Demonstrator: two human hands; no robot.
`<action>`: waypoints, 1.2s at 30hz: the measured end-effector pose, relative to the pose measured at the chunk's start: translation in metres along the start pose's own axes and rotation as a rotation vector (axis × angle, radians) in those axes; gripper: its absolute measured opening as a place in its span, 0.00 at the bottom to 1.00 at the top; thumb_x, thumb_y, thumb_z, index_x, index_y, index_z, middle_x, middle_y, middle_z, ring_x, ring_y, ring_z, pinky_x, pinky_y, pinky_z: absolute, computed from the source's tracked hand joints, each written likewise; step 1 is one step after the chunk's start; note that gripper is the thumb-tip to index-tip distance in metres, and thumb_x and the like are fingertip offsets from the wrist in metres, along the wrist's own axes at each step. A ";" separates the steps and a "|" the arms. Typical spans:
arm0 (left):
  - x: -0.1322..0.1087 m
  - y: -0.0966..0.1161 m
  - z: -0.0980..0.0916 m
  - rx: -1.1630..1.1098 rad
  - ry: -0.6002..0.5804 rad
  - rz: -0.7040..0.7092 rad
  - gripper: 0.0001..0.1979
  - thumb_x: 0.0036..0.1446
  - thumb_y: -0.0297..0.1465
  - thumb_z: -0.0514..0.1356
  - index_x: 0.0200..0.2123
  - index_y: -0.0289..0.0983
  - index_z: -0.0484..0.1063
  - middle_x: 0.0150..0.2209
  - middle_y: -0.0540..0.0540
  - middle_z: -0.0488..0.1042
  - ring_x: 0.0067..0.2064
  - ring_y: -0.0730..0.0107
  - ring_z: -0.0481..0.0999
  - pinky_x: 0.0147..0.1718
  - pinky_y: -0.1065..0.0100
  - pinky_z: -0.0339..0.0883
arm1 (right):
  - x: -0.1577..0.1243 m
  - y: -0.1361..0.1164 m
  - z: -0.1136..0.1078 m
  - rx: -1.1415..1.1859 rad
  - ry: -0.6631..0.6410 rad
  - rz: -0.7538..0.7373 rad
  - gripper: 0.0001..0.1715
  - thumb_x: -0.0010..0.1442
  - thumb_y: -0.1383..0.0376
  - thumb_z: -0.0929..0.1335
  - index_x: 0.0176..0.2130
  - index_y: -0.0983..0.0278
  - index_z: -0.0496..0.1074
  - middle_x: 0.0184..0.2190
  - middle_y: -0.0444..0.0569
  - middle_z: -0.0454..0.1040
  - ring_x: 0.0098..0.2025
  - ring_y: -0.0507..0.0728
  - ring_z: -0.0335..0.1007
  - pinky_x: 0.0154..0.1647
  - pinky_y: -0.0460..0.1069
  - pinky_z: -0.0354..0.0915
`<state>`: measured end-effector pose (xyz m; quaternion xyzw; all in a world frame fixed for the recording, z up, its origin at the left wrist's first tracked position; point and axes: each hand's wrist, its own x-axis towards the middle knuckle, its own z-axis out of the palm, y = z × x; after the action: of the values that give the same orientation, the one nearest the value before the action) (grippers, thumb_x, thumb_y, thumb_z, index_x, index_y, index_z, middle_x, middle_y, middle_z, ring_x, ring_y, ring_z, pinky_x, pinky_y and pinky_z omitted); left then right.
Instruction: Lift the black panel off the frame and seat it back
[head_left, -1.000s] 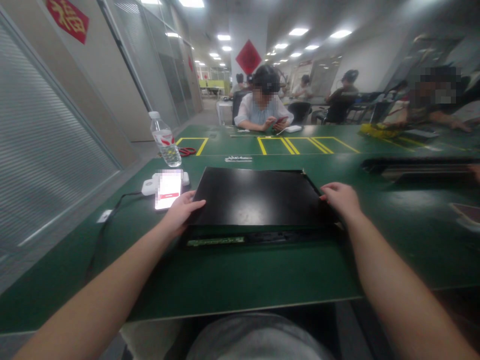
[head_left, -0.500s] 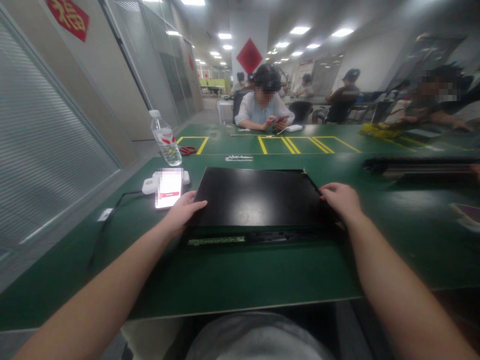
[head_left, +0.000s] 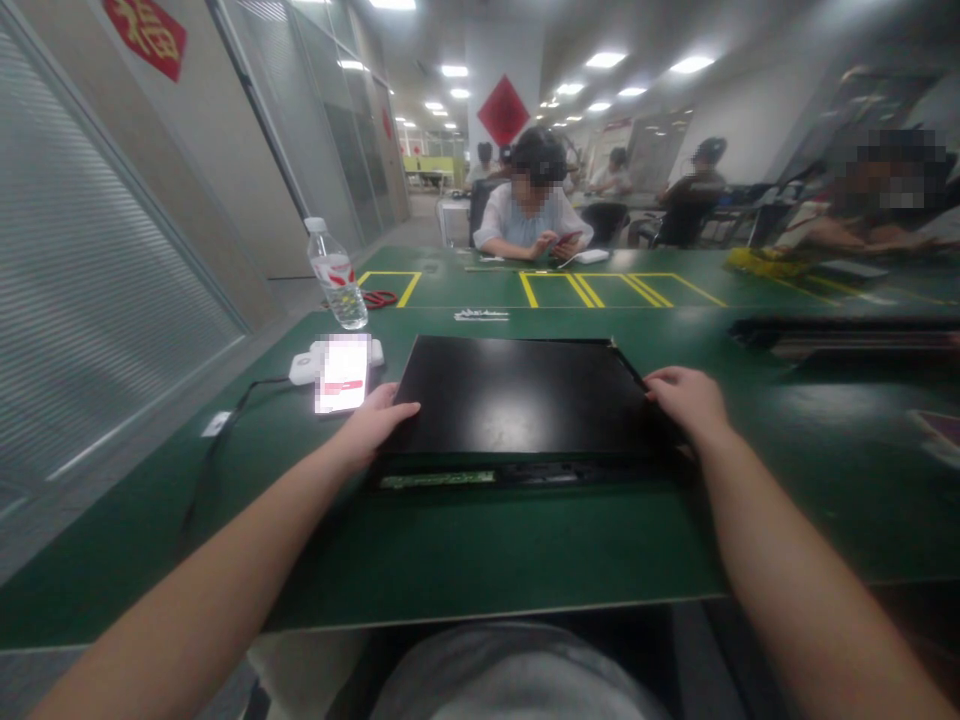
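Left hand (head_left: 373, 425) and right hand (head_left: 686, 400) touch the side edges of the black panel (head_left: 525, 395). Fingertips are partly hidden; whether each grip clamps, I cannot tell.

A lit phone (head_left: 343, 373) lies on the green worktop (head_left: 480, 550), overlapping a white charger (head_left: 301, 368). Farther back, a water bottle (head_left: 336, 274) stands beside red scissors (head_left: 377, 298).

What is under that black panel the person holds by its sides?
Below the black panel, along its near edge, a narrow green circuit-board strip and a dark frame show, on the green table. The rest beneath is covered.
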<state>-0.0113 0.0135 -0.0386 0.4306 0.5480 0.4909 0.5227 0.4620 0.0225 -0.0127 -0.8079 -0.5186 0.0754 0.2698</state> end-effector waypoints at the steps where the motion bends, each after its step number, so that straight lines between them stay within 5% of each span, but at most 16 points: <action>1: 0.001 0.000 0.000 0.003 0.011 -0.001 0.27 0.44 0.28 0.76 0.49 0.35 0.77 0.42 0.40 0.87 0.41 0.53 0.88 0.35 0.62 0.80 | 0.000 0.000 0.000 -0.002 0.000 0.004 0.15 0.57 0.62 0.69 0.39 0.59 0.86 0.32 0.51 0.85 0.41 0.64 0.80 0.40 0.54 0.70; 13: -0.016 0.021 -0.001 -0.049 -0.098 -0.028 0.25 0.49 0.22 0.74 0.52 0.36 0.77 0.41 0.42 0.88 0.41 0.54 0.90 0.36 0.63 0.83 | -0.002 -0.002 -0.001 0.037 0.010 0.034 0.16 0.55 0.61 0.69 0.39 0.60 0.86 0.30 0.50 0.84 0.38 0.63 0.80 0.39 0.53 0.70; 24: -0.021 0.030 0.008 -0.032 -0.003 -0.075 0.23 0.45 0.18 0.72 0.46 0.36 0.77 0.37 0.44 0.87 0.37 0.54 0.89 0.30 0.65 0.82 | -0.002 -0.001 -0.001 0.041 -0.001 0.017 0.17 0.55 0.61 0.68 0.39 0.60 0.87 0.30 0.51 0.84 0.39 0.63 0.80 0.38 0.53 0.70; 36: -0.008 0.012 0.002 -0.004 -0.024 -0.009 0.23 0.44 0.23 0.74 0.46 0.37 0.78 0.39 0.44 0.88 0.41 0.52 0.89 0.36 0.61 0.82 | 0.000 -0.001 -0.001 0.016 -0.014 -0.003 0.17 0.56 0.61 0.68 0.39 0.59 0.86 0.31 0.50 0.85 0.40 0.63 0.80 0.41 0.53 0.71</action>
<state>-0.0089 0.0071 -0.0257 0.4329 0.5428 0.4845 0.5322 0.4622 0.0223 -0.0113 -0.8045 -0.5209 0.0849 0.2725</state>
